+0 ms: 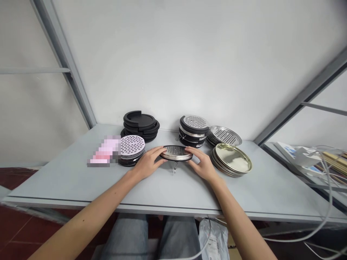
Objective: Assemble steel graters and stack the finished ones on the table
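Note:
Between my hands is a round, flat holder (176,153) with a dark perforated top, a shiny metal rim and a black underside. My left hand (148,162) grips its left edge, fingertips on top and thumb low at the side. On the opposite edge, my right hand (202,163) holds it the same way. A small wire clasp (175,167) hangs from the front of the holder. To the left of my left hand stands a stack of perforated light-grey discs (132,145). A pile of gold-toned round trays (233,159) lies right of my right hand.
Behind are stacked black round bases (141,124), a stack of similar holders (194,126) with metal rims, and slotted silver lids (225,136). A pixelated pink item (104,151) lies at left. White cables (329,202) hang along the right side of the grey table (81,180).

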{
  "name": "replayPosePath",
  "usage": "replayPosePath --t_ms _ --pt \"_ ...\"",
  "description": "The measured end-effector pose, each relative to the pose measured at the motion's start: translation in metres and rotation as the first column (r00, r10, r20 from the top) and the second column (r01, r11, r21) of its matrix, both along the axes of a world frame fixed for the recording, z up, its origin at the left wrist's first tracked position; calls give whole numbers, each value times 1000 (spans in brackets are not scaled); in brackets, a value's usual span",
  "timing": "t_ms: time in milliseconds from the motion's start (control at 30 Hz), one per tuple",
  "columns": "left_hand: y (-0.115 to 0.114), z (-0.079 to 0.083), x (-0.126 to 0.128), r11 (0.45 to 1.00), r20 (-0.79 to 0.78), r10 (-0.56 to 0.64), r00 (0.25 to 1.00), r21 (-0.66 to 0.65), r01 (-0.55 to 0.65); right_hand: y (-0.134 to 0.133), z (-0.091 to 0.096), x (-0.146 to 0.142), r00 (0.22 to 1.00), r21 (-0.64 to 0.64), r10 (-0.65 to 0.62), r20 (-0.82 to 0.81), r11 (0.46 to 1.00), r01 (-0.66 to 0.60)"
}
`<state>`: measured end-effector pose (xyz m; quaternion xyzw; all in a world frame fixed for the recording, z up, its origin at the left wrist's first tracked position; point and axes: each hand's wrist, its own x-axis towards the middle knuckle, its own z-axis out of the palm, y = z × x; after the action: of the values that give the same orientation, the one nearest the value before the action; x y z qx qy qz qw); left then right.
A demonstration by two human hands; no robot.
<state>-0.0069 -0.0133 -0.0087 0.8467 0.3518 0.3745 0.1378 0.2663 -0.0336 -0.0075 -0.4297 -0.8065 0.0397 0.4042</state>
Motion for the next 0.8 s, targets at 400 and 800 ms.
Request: replayPosePath --t_ms 400,800 --pt "-1 2 -2 1000 111 7 994 -21 -5 -3 3 4 997 198 78 -9 977 -75" --pt "-2 -4 -2 977 239 -45 970 -192 93 13 68 8 957 681 -288 46 710 181"
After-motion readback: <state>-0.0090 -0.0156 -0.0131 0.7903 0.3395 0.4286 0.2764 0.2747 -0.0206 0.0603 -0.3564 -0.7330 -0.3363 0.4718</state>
